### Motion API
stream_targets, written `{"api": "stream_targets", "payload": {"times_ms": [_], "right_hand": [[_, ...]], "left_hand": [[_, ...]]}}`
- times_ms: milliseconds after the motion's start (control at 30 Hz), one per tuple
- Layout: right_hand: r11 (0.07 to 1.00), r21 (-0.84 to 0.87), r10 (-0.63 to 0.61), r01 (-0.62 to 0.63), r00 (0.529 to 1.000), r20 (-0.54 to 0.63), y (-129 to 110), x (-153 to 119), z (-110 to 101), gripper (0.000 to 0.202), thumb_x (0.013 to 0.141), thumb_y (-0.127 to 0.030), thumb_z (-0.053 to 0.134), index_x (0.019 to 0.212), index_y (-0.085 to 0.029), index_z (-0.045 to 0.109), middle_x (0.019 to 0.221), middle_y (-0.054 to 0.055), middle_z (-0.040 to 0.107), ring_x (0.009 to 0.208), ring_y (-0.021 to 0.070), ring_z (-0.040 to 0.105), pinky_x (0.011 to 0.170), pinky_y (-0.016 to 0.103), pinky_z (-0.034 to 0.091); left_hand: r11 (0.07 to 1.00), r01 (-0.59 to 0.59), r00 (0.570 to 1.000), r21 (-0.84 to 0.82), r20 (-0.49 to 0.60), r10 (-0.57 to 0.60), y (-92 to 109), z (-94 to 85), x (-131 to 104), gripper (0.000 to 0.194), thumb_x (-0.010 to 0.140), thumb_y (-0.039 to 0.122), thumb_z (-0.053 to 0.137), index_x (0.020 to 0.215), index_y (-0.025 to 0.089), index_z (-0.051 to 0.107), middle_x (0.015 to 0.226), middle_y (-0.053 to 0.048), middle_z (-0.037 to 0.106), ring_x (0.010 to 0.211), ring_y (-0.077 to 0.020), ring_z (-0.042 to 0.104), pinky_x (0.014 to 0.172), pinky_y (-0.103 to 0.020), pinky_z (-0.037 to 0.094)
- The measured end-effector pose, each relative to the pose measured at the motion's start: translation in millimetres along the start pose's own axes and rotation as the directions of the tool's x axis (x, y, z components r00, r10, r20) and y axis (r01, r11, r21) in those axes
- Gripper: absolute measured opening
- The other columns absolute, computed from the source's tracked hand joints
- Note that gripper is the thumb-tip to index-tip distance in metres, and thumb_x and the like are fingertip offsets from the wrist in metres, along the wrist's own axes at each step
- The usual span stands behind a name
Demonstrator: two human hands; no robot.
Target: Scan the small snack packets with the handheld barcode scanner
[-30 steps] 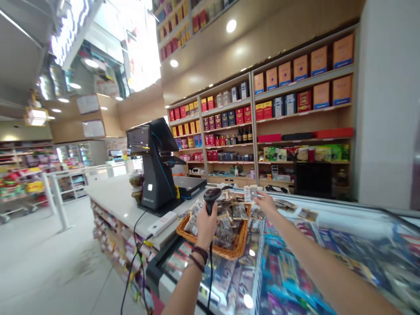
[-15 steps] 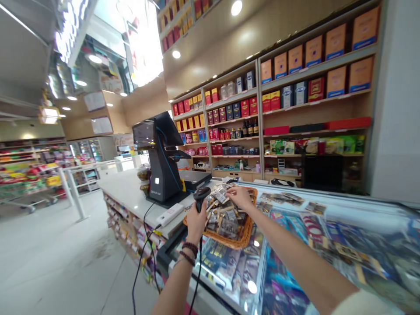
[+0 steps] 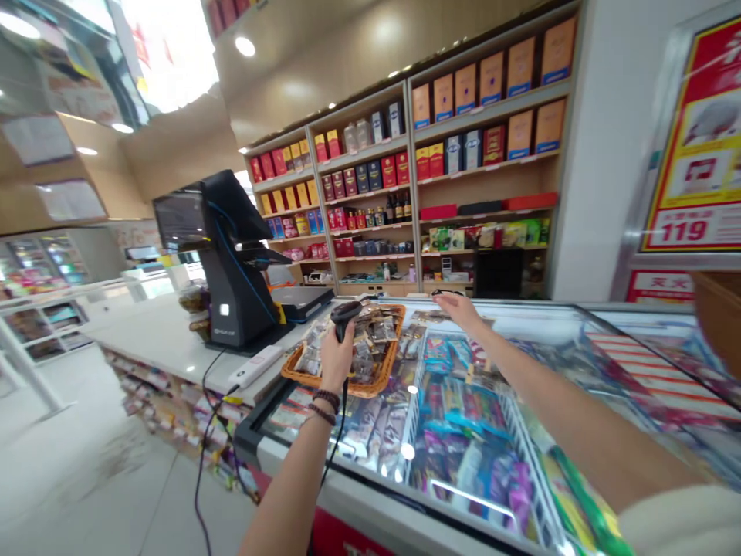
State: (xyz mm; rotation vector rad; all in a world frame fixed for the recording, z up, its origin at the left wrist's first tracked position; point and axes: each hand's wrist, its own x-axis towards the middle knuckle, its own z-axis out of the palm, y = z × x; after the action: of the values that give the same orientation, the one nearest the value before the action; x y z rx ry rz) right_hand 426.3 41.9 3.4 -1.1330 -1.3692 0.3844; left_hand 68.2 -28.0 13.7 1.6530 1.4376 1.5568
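Note:
My left hand [image 3: 336,357] is wrapped around the handle of a black barcode scanner [image 3: 346,310], whose head tilts over the basket and whose cable hangs down. Just beyond it, an orange wicker basket [image 3: 379,386] holds many small clear packets [image 3: 363,359] with dark contents. Further right, my right hand [image 3: 461,310] hovers above the freezer's glass top with its fingertips close together. Whatever they may pinch is too small to make out. Loose packets [image 3: 427,316] lie on the glass near those fingers.
A black cash register [image 3: 235,270] stands on the white counter [image 3: 139,328], near a white box [image 3: 255,366] and dangling cables. Beneath the glass, the chest freezer [image 3: 440,533] shows bagged goods in wire baskets. Shelves of boxes [image 3: 370,177] line the back.
My right hand has left the basket and moved right, over the glass top. The view has turned right, bringing in a wall poster. My left hand still grips the scanner.

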Motion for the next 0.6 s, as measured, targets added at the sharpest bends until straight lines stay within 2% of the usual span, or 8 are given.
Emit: {"api": "stream_targets", "payload": {"times_ms": [100,167,233,300,367,467,600], "right_hand": [[0.987,-0.134,0.077,-0.089,0.993,-0.088,24.5,-18.5,-67.6,0.03,0.086,-0.052,0.085,0.094,-0.023,0.086,0.103,0.012,0.088,0.106,0.0311,0.083,0.106,0.047,0.064],[0.961,-0.226,0.128,-0.158,0.982,-0.141,39.8,-38.7,-105.5,0.032,0.087,-0.052,0.084,0.098,-0.022,0.085,0.107,0.014,0.087,0.107,0.0315,0.082,0.107,0.049,0.063],[0.928,-0.304,0.17,-0.215,0.971,-0.167,54.0,-64.8,-135.6,0.038,0.087,-0.056,0.083,0.104,-0.021,0.085,0.113,0.015,0.087,0.107,0.0327,0.082,0.107,0.051,0.063],[0.887,-0.394,0.206,-0.24,0.97,-0.127,65.9,-94.9,-157.2,0.043,0.084,-0.059,0.086,0.107,-0.022,0.086,0.118,0.015,0.086,0.112,0.0355,0.081,0.107,0.053,0.062],[0.835,-0.507,0.223,-0.215,0.974,-0.046,74.4,-124.2,-169.3,0.045,0.076,-0.056,0.093,0.107,-0.024,0.087,0.124,0.015,0.085,0.122,0.0392,0.077,0.112,0.054,0.059],[0.758,-0.637,0.204,-0.144,0.979,0.022,80.4,-154.8,-170.3,0.047,0.07,-0.048,0.099,0.109,-0.023,0.086,0.129,0.015,0.082,0.13,0.0404,0.073,0.118,0.054,0.054],[0.701,-0.69,0.113,-0.179,0.984,-0.14,79.6,-162.6,-150.3,0.051,0.083,-0.043,0.089,0.127,-0.022,0.078,0.127,0.014,0.081,0.12,0.0357,0.075,0.111,0.052,0.056]], "left_hand": [[0.996,-0.024,0.997,-0.081,0.072,0.03,18.9,27.7,-8.3,0.04,0.099,0.059,0.062,0.077,0.026,0.058,0.058,0.0,0.06,0.054,-0.0212,0.062,0.055,-0.029,0.042],[0.989,-0.033,0.991,-0.145,0.122,0.051,31.9,49.1,-16.2,0.043,0.097,0.063,0.064,0.077,0.025,0.057,0.061,0.0,0.061,0.053,-0.0195,0.061,0.054,-0.028,0.042],[0.98,-0.027,0.983,-0.196,0.173,0.062,42.7,71.7,-26.1,0.044,0.097,0.063,0.065,0.076,0.025,0.056,0.061,0.001,0.062,0.051,-0.018,0.061,0.053,-0.027,0.043],[0.976,-0.016,0.972,-0.217,0.226,0.066,48.7,94.5,-37.9,0.043,0.097,0.062,0.065,0.076,0.025,0.055,0.059,0.001,0.06,0.05,-0.0174,0.06,0.053,-0.027,0.043],[0.976,-0.005,0.956,-0.216,0.285,0.068,48.4,116.2,-51.4,0.043,0.096,0.061,0.066,0.075,0.025,0.055,0.056,0.002,0.059,0.049,-0.0176,0.06,0.053,-0.027,0.043],[0.978,0.024,0.925,-0.206,0.376,0.056,38.5,143.6,-72.4,0.045,0.094,0.065,0.069,0.076,0.025,0.056,0.055,0.002,0.059,0.048,-0.0187,0.061,0.052,-0.028,0.043],[0.988,0.028,0.882,-0.151,0.47,0.047,22.7,166.6,-94.8,0.042,0.096,0.062,0.065,0.075,0.026,0.056,0.055,0.001,0.06,0.049,-0.02,0.061,0.055,-0.03,0.044]]}}
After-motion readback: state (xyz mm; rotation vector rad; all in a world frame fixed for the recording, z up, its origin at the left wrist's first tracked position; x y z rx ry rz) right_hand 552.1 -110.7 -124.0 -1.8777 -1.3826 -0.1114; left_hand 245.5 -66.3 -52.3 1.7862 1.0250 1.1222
